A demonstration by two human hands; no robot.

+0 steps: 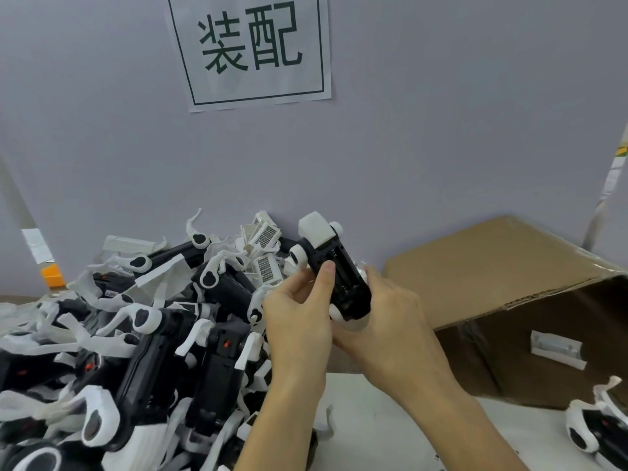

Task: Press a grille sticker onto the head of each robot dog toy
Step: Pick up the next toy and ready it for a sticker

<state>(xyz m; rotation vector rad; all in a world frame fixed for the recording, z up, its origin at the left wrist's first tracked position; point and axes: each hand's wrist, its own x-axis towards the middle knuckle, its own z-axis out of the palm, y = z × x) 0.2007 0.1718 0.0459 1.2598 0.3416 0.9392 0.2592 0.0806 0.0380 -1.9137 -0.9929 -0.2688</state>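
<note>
I hold one black-and-white robot dog toy (334,266) up in front of me with both hands, belly side toward me and its white head (314,227) pointing up and away. My left hand (299,314) grips its left flank, thumb pressed on the black body. My right hand (384,311) cups it from the right and below. No grille sticker shows on the head's visible faces. A big heap of the same robot dogs (163,334) fills the left of the table. Several heads with grille stickers (266,234) lie at the heap's back.
An open brown cardboard box (509,300) lies on its side at the right. Another robot dog (598,426) sits at the lower right. A paper sign (249,49) hangs on the grey wall (441,130). A small orange block (52,275) stands at the left.
</note>
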